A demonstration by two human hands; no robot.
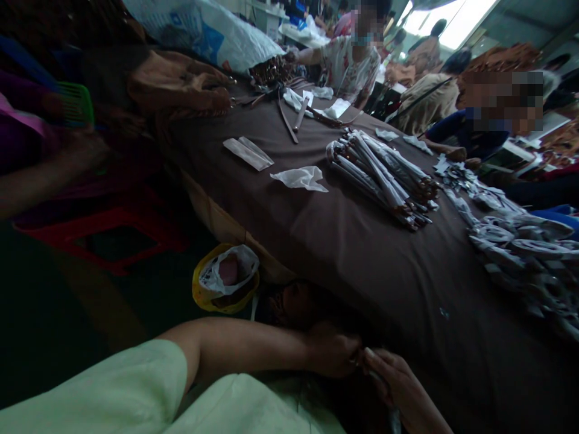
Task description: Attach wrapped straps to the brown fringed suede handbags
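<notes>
Low in the view, my left hand point(332, 351) and my right hand point(389, 371) meet close to the near edge of the brown-covered table point(325, 241). The fingers of my left hand are curled closed; what they pinch is too small and dark to name. My right hand touches it fingertip to fingertip, its fingers closed on a thin pale strip point(394, 419) that hangs down below. Beyond them on the table lies a bundle of white-wrapped straps point(380, 172) with brown ends.
Loose white paper point(301, 178), a folded sheet point(248, 153) and a pile of wrapped coils point(525, 247) lie on the table. A yellow lined bin point(196, 289) and red stool point(90, 226) stand left. Several people are around.
</notes>
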